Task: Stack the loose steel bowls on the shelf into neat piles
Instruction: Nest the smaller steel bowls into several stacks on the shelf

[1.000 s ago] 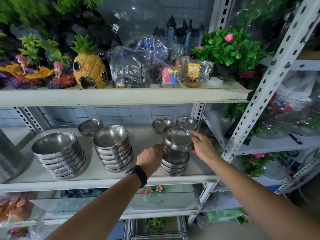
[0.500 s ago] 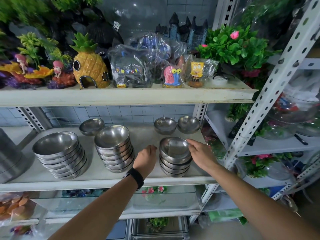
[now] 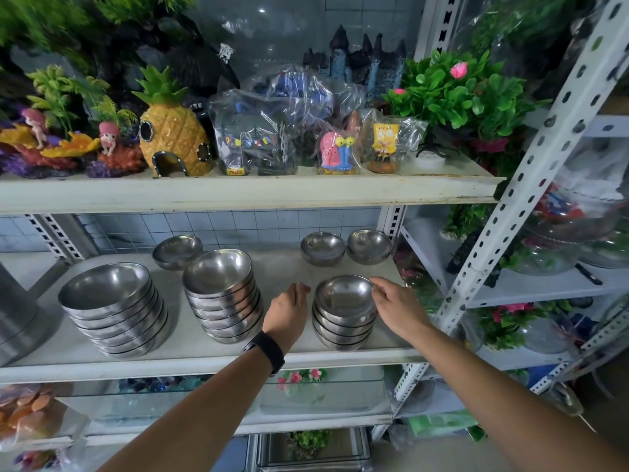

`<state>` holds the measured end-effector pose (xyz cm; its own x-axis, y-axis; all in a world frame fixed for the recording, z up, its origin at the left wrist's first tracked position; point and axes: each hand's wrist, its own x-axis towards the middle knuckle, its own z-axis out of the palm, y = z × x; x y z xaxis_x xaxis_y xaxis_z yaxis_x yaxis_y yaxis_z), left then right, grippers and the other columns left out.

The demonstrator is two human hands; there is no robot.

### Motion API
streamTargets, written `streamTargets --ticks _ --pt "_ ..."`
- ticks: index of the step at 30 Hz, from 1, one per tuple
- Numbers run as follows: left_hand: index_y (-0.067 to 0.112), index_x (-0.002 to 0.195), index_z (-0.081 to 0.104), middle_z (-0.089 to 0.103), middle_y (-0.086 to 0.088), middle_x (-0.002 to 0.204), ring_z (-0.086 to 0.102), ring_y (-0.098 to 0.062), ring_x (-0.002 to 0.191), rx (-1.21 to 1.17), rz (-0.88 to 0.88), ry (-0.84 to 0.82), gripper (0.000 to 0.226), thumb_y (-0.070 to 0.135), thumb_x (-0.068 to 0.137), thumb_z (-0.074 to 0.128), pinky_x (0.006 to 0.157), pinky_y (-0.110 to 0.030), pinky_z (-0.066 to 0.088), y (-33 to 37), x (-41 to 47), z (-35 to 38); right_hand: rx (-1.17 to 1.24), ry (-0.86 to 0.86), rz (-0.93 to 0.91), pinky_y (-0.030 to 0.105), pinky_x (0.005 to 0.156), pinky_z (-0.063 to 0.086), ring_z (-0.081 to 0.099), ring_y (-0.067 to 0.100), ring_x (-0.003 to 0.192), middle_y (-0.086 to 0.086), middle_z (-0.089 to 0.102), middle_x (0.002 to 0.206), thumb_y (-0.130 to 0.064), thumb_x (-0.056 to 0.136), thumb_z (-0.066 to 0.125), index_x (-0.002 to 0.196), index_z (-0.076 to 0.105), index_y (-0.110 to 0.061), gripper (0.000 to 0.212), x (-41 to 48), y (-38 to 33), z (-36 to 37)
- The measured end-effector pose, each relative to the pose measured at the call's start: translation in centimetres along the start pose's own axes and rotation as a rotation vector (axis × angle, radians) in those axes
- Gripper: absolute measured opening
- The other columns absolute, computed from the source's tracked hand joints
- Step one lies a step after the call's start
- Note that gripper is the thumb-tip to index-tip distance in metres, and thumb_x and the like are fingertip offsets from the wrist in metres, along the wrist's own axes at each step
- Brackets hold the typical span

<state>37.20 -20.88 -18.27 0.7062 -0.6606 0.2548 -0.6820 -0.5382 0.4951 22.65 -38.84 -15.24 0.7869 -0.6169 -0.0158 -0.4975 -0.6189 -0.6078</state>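
Three piles of steel bowls stand on the white shelf (image 3: 204, 359): a large left pile (image 3: 112, 311), a middle pile (image 3: 223, 294) and a small right pile (image 3: 343, 311). My right hand (image 3: 396, 306) touches the right rim of the top bowl of the right pile with its fingertips. My left hand (image 3: 287, 310), a black band on its wrist, hovers just left of that pile with fingers loosely curled and holds nothing. Three loose bowls sit at the back: one at back left (image 3: 177, 251) and two side by side at back right (image 3: 322, 248), (image 3: 369, 246).
An upper shelf (image 3: 238, 194) overhangs the bowls with aquarium ornaments on it. A slanted white perforated post (image 3: 503, 226) stands right of the shelf. A large steel pot (image 3: 20, 318) sits at the far left. Plastic plants fill the right-hand racks.
The bowl held above the right pile a second ago now rests on top of it. My left hand has drawn back from the pile; my right hand's grip has loosened to a fingertip touch.
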Motion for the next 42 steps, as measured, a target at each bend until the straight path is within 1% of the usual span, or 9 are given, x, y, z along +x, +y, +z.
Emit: streamTargets --ticks 5,7,11,15,18,23,35,40,42 --pt "-0.005 0.105 0.067 0.070 -0.024 0.099 0.070 -0.045 0.071 -0.130 -0.036 -0.045 0.044 0.010 0.090 0.029 0.057 -0.047 0.059 -0.6 0.2 0.8 0.042 -0.008 0.019 0.032 0.078 0.049 0.065 0.017 0.088 0.002 0.072 0.114 -0.033 0.106 0.041 0.143 0.054 -0.023 0.040 0.0 0.1 0.0" --pt "-0.003 0.115 0.066 0.069 -0.022 0.110 0.069 -0.044 0.088 -0.152 -0.050 -0.007 0.039 0.006 0.097 0.032 0.073 -0.046 0.058 -0.1 0.2 0.4 0.062 -0.014 0.023 0.032 0.085 0.051 0.066 0.018 0.098 0.002 0.069 0.123 -0.035 0.106 0.041 0.143 0.054 -0.023 0.041 0.0 0.2 0.1" --pt "0.011 0.121 0.065 0.069 -0.010 0.114 0.063 -0.031 0.108 -0.242 -0.239 -0.032 0.036 0.027 0.107 0.036 0.091 -0.037 0.047 0.1 1.1 0.2 0.099 -0.015 0.032 0.029 0.077 0.046 0.066 0.016 0.090 0.002 0.072 0.114 -0.036 0.105 0.042 0.138 0.058 -0.023 0.039 0.2 0.5 0.2" --pt "0.010 0.116 0.067 0.070 -0.013 0.109 0.064 -0.035 0.103 -0.283 -0.203 -0.068 0.046 0.035 0.107 0.029 0.089 -0.040 0.050 0.4 1.1 0.4 0.147 0.002 0.044 0.037 0.071 0.048 0.064 0.021 0.072 0.003 0.070 0.083 -0.032 0.106 0.043 0.107 0.066 -0.015 0.029 -0.2 0.1 0.2" --pt "0.018 0.094 0.065 0.069 -0.012 0.092 0.064 -0.036 0.090 -0.348 -0.219 -0.095 0.046 0.039 0.106 0.027 0.079 -0.039 0.051 0.5 0.7 1.1 0.202 -0.003 0.084 0.046 0.062 0.047 0.051 0.017 0.052 0.000 0.053 0.057 -0.030 0.106 0.042 0.086 0.061 -0.005 0.037 -0.4 0.0 0.4" --pt "0.021 0.072 0.051 0.063 -0.010 0.075 0.060 -0.034 0.076 -0.365 -0.260 -0.081 0.046 0.041 0.107 0.030 0.072 -0.039 0.048 0.6 0.4 1.5 0.278 -0.023 0.154 0.018 0.035 0.028 0.040 0.005 0.031 0.001 0.048 0.053 -0.026 0.107 0.040 0.104 0.059 0.007 0.038 -0.9 -0.1 0.5" --pt "0.023 0.071 0.045 0.057 -0.005 0.069 0.055 -0.035 0.072 -0.375 -0.230 -0.070 0.041 0.032 0.108 0.031 0.067 -0.037 0.042 0.5 0.5 1.7 0.286 -0.030 0.130 0.017 0.035 0.032 0.046 0.003 0.033 -0.002 0.050 0.050 -0.026 0.107 0.041 0.096 0.061 0.001 0.035 -0.6 0.1 0.7" --pt "0.015 0.078 0.049 0.060 -0.009 0.077 0.058 -0.038 0.078 -0.353 -0.205 -0.097 0.035 0.023 0.108 0.032 0.072 -0.042 0.047 0.9 0.5 1.1 0.223 -0.013 0.112 0.024 0.043 0.034 0.046 0.006 0.038 0.000 0.052 0.054 -0.029 0.106 0.043 0.085 0.060 -0.005 0.037 -0.2 0.6 1.0" --pt "0.020 0.076 0.048 0.059 -0.006 0.074 0.057 -0.035 0.075 -0.347 -0.223 -0.109 0.036 0.026 0.108 0.032 0.068 -0.038 0.045 0.7 0.6 1.2 0.218 -0.012 0.095 0.035 0.053 0.040 0.052 0.013 0.046 0.001 0.055 0.056 -0.030 0.106 0.043 0.084 0.061 -0.005 0.037 -0.1 0.7 1.0"
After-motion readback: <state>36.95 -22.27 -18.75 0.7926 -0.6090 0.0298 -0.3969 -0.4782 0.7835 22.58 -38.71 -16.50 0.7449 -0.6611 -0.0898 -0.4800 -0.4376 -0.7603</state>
